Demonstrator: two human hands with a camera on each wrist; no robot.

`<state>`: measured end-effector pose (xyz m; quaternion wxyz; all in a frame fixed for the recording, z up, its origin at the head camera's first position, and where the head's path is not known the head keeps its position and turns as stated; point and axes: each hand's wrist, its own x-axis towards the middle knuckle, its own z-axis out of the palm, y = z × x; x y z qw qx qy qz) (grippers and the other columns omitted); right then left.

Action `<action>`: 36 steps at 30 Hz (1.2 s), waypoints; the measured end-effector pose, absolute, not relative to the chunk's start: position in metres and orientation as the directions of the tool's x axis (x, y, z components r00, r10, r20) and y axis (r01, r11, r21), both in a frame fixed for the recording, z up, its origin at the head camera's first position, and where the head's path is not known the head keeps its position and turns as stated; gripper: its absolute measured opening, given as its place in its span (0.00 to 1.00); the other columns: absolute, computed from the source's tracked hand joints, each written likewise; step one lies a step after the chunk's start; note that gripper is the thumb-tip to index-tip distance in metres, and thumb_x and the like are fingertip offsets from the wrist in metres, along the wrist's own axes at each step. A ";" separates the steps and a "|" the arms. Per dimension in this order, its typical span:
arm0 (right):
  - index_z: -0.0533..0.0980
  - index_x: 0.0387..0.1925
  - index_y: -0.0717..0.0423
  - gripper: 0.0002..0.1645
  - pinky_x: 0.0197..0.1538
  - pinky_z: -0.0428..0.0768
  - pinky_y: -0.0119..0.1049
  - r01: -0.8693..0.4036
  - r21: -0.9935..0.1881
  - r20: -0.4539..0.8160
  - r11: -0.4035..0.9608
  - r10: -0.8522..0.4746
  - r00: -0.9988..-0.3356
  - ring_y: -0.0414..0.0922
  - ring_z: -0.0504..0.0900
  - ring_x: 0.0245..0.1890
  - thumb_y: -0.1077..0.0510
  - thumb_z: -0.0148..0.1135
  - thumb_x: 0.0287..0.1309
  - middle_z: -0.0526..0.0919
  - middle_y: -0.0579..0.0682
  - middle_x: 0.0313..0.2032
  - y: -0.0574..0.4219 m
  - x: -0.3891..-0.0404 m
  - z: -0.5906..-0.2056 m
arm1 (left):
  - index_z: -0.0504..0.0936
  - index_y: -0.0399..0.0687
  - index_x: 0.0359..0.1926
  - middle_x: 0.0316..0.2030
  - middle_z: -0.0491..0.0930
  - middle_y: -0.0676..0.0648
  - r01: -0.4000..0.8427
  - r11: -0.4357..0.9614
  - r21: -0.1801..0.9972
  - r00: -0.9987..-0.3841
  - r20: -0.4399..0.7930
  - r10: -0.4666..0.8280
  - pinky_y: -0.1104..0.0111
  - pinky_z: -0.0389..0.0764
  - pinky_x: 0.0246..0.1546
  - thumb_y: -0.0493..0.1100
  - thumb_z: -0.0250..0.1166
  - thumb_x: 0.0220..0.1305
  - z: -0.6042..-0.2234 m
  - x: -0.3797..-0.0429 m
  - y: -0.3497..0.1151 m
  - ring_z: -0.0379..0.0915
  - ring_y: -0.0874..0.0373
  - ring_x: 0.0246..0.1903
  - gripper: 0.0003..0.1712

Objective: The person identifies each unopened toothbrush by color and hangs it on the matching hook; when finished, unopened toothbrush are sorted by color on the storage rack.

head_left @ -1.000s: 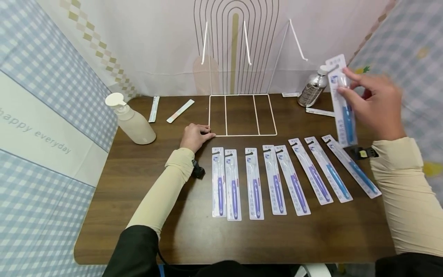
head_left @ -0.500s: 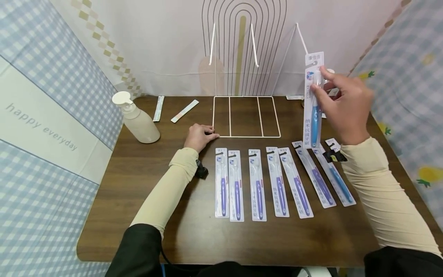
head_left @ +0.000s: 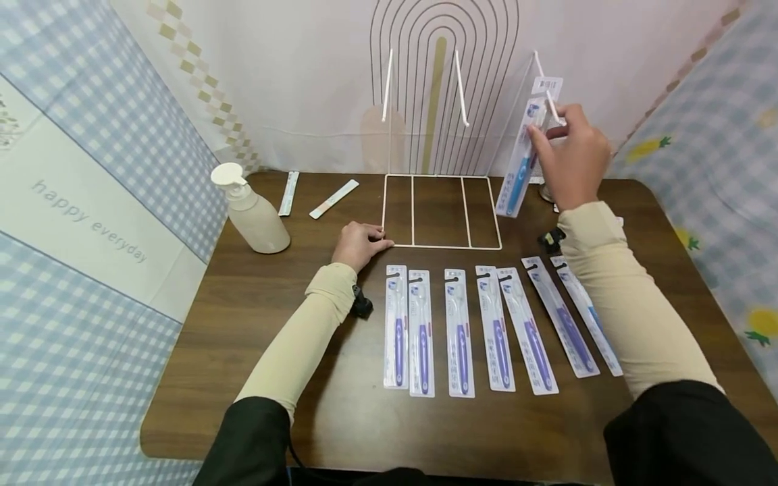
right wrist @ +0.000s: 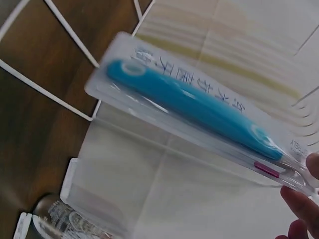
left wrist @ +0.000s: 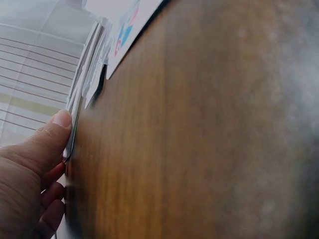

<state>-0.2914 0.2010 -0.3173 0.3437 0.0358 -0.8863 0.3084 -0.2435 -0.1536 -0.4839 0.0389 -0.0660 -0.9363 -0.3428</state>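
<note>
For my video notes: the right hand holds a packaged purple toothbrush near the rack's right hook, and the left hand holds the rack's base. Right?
Not quite: the toothbrush in the right hand is blue, not purple, as the right wrist view shows. The rest of your note is right.

Your right fingers hold a bright-blue toothbrush in white packaging; at your left fingers the rack is white, with purple toothbrushes rightward on brown wood and blue-and-white checked cloth leftward.
</note>
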 end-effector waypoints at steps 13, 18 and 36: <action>0.76 0.61 0.50 0.29 0.37 0.69 0.28 -0.031 -0.636 0.462 0.771 0.348 -0.816 0.38 0.83 0.38 0.40 0.68 0.68 0.91 0.51 0.48 0.204 -0.371 -0.318 | 0.94 0.45 0.45 0.51 0.90 0.50 0.143 0.759 0.635 -0.990 0.104 0.099 0.61 0.82 0.61 0.51 0.80 0.61 -0.486 -0.241 -0.137 0.86 0.53 0.53 0.18; 0.74 0.66 0.40 0.29 0.41 0.73 0.33 0.030 -0.655 0.427 0.755 0.403 -0.810 0.45 0.86 0.42 0.40 0.69 0.67 0.91 0.50 0.49 0.214 -0.375 -0.323 | 0.94 0.45 0.46 0.51 0.90 0.50 0.147 0.739 0.658 -0.989 0.091 0.115 0.62 0.82 0.60 0.51 0.80 0.61 -0.491 -0.241 -0.126 0.87 0.53 0.53 0.17; 0.83 0.51 0.31 0.15 0.43 0.73 0.22 -0.109 -0.766 0.435 0.634 0.385 -0.814 0.27 0.82 0.39 0.47 0.74 0.63 0.89 0.31 0.41 0.264 -0.329 -0.332 | 0.94 0.45 0.45 0.50 0.90 0.50 0.193 0.747 0.636 -0.981 0.147 0.128 0.62 0.81 0.61 0.51 0.81 0.60 -0.488 -0.254 -0.126 0.87 0.53 0.52 0.17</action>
